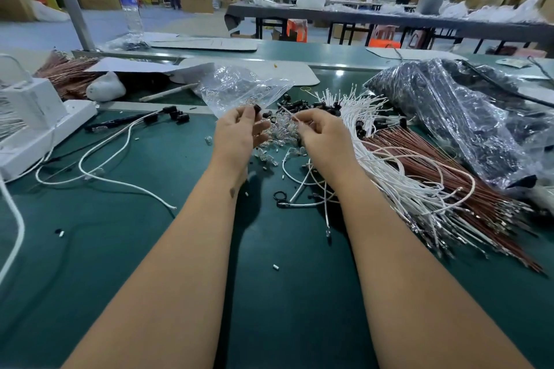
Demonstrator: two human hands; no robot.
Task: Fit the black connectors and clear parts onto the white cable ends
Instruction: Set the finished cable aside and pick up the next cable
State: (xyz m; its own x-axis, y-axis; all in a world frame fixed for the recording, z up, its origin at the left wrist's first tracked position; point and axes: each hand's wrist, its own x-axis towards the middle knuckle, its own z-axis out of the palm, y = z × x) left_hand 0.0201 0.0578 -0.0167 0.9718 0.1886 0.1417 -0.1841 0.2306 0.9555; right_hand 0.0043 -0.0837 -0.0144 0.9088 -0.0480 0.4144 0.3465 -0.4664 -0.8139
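Observation:
My left hand (pixel 239 135) is raised over the green mat and pinches a small black connector (pixel 257 108) between thumb and fingertips. My right hand (pixel 320 135) is a short way to its right, fingers curled, pinching the thin end of a white cable (pixel 289 113) that points toward the connector. Between and under the hands lies a heap of clear parts (pixel 277 135). Loose black connectors (pixel 295 105) lie just beyond. A big fan of white cables (pixel 398 177) spreads to the right.
A clear bag (pixel 236 87) lies behind the hands. Brown wires (pixel 455 189) and a large bag of black parts (pixel 449 117) fill the right. Finished cables with black ends (pixel 168 115) and a white box (pixel 33 120) sit left. A water bottle (pixel 129 6) stands far back.

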